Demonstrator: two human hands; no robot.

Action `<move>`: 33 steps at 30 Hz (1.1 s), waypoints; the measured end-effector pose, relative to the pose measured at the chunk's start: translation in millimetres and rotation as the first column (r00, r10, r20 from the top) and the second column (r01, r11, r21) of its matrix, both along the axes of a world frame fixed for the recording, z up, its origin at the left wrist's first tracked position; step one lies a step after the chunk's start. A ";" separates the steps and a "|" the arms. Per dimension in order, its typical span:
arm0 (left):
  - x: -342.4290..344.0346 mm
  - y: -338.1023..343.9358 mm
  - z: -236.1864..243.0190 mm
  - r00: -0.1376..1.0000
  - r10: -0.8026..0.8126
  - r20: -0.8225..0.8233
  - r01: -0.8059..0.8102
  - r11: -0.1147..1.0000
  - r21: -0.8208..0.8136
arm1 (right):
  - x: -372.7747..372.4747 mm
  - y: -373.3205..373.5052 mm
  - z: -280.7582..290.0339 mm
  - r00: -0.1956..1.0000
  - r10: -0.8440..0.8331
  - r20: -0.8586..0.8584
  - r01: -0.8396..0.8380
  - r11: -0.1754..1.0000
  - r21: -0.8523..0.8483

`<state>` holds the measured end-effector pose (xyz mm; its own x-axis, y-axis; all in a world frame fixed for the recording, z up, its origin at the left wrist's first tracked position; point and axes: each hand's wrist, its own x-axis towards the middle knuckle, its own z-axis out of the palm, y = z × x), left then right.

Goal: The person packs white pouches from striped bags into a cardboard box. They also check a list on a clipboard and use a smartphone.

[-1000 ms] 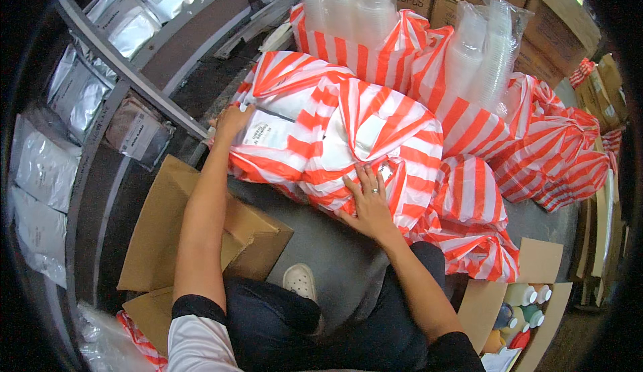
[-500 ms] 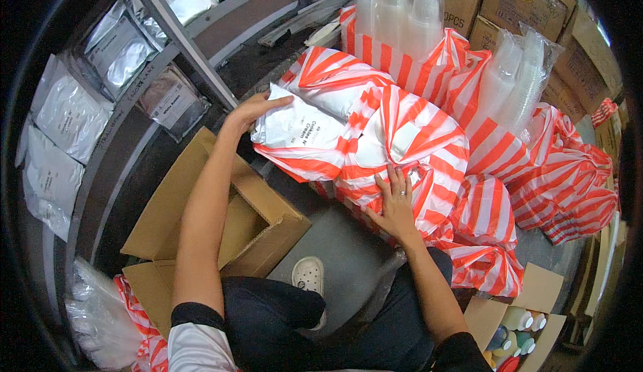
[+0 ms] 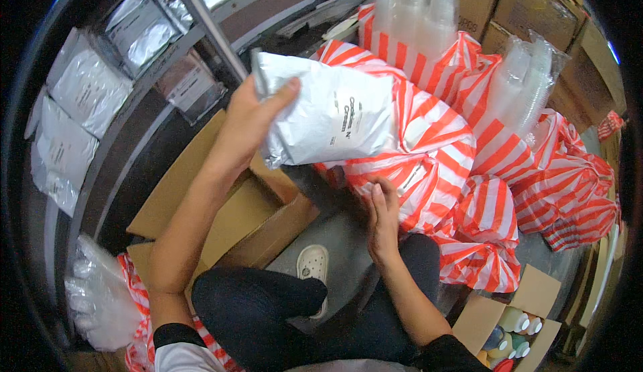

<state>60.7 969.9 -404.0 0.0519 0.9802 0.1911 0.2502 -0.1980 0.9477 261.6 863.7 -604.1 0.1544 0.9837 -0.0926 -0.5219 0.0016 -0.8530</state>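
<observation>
My left hand (image 3: 254, 114) grips the left end of a plump white-silver pouch (image 3: 318, 110) with printed text, thumb on its face, holding it in front of a red-and-white striped bag (image 3: 429, 164). My right hand (image 3: 382, 224) is half turned beside that bag's lower left, fingers loosely extended with nothing visible in them. An opened cardboard box (image 3: 174, 204) lies below my left hand, partly hidden by my forearm.
Silver pouches (image 3: 87, 84) line a metal shelf at left. Striped bags with stacked clear cups (image 3: 415, 23) and cartons (image 3: 529, 17) stand behind. A box of bottles (image 3: 516, 332) is at lower right, bagged plastic (image 3: 100, 298) at lower left. My knees and shoe are below.
My left hand has pulled the pouch out of the striped bag and raised it toward me. My right hand has come off the bag's top and turned sideways.
</observation>
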 end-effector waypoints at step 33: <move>-228.5 -110.7 -306.2 0.640 0.769 -0.017 -0.425 0.335 -0.841 | -94.0 17.5 -8.3 0.169 -0.215 0.962 -0.810 0.525 0.259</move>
<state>-167.8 859.2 -710.2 -0.5056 0.4723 -0.7220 -0.3631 0.6427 0.6746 167.6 881.2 -612.4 -0.7191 0.5598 0.4117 0.3891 0.8152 -0.4289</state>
